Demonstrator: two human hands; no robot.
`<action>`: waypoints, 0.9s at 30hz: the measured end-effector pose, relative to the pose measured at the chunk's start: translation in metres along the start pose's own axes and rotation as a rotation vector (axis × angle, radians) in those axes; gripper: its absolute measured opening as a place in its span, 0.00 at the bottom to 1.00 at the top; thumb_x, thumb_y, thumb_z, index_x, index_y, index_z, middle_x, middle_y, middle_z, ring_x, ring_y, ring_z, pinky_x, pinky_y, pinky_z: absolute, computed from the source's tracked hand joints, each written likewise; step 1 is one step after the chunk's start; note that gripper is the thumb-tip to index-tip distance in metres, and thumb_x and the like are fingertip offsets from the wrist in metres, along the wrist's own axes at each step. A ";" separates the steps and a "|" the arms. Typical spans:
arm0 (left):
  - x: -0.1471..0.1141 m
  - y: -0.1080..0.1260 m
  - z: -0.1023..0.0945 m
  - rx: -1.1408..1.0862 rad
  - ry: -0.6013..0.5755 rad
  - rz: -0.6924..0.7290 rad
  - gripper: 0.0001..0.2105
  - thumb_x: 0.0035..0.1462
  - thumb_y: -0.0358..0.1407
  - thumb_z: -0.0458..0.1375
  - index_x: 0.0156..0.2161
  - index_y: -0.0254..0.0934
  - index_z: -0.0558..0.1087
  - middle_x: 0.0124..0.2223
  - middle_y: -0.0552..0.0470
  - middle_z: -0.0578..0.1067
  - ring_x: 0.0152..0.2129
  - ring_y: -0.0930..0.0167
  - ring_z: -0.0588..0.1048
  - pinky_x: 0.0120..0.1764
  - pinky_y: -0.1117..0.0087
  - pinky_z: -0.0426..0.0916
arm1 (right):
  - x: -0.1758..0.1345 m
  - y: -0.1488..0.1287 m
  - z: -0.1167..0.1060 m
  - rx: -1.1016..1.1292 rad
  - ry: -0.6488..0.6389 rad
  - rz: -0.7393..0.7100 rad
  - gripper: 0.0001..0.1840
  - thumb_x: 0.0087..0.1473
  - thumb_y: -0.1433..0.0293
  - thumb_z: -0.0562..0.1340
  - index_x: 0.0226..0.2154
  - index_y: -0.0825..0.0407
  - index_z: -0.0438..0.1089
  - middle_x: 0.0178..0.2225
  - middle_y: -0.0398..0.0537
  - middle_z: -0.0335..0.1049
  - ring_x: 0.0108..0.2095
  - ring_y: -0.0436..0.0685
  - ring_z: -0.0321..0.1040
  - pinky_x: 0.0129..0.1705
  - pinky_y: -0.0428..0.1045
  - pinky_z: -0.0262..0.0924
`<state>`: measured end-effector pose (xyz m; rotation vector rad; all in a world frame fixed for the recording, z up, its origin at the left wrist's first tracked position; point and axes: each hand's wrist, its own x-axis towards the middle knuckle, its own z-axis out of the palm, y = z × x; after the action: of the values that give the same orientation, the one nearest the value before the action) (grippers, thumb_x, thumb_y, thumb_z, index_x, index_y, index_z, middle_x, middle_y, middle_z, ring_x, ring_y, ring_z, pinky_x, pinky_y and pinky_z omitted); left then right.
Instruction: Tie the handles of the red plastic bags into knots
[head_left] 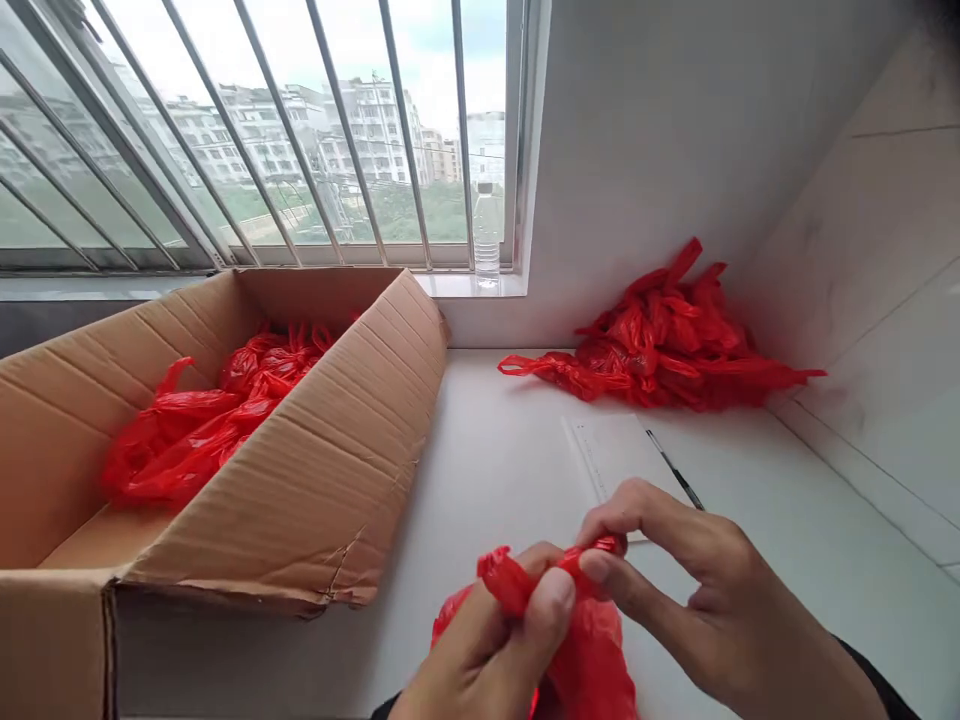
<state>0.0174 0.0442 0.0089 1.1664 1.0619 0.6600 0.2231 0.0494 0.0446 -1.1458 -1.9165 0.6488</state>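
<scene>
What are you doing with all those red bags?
A person's left hand and right hand both pinch the twisted top of one red bag over a white counter. More red bags lie in a cardboard box on the left, and a pile sits in the corner by the wall.

Two bare hands, a dark sleeve edge behind the right hand [720, 610].
</scene>
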 end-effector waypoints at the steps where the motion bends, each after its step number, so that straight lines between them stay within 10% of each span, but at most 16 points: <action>1: 0.001 0.006 -0.003 -0.062 -0.078 -0.053 0.22 0.62 0.53 0.54 0.56 0.45 0.70 0.28 0.54 0.77 0.21 0.72 0.72 0.29 0.74 0.69 | -0.002 0.000 0.000 0.029 0.020 0.023 0.02 0.64 0.67 0.60 0.37 0.44 0.68 0.33 0.36 0.69 0.34 0.46 0.68 0.39 0.41 0.62; 8: 0.017 0.027 -0.021 -0.056 -0.246 0.117 0.13 0.66 0.43 0.55 0.37 0.37 0.76 0.36 0.52 0.75 0.34 0.73 0.73 0.41 0.74 0.67 | -0.012 -0.005 0.006 0.240 -0.100 0.052 0.05 0.60 0.64 0.65 0.33 0.46 0.69 0.33 0.38 0.68 0.34 0.48 0.66 0.39 0.45 0.61; 12: 0.010 0.031 -0.020 0.149 -0.256 0.245 0.06 0.65 0.37 0.57 0.39 0.40 0.76 0.37 0.54 0.75 0.34 0.73 0.74 0.41 0.73 0.68 | -0.006 0.008 0.018 0.343 -0.121 0.082 0.12 0.64 0.61 0.58 0.48 0.45 0.69 0.49 0.45 0.68 0.50 0.54 0.65 0.54 0.49 0.57; 21: 0.015 -0.005 -0.016 0.739 0.218 0.873 0.19 0.63 0.22 0.54 0.54 0.43 0.71 0.46 0.51 0.73 0.41 0.76 0.75 0.40 0.80 0.69 | 0.003 0.040 0.047 0.502 -0.299 0.287 0.15 0.69 0.62 0.49 0.51 0.46 0.65 0.28 0.38 0.64 0.26 0.49 0.57 0.31 0.47 0.55; 27: 0.015 -0.016 -0.019 0.826 0.289 0.930 0.19 0.64 0.23 0.54 0.58 0.39 0.69 0.50 0.49 0.70 0.46 0.76 0.71 0.47 0.81 0.67 | 0.008 0.044 0.051 0.480 -0.308 0.189 0.09 0.66 0.65 0.54 0.38 0.51 0.67 0.32 0.42 0.68 0.34 0.52 0.64 0.40 0.50 0.60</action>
<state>0.0043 0.0602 -0.0115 2.4004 1.0230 1.1777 0.2002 0.0750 -0.0137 -0.9594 -1.7637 1.3723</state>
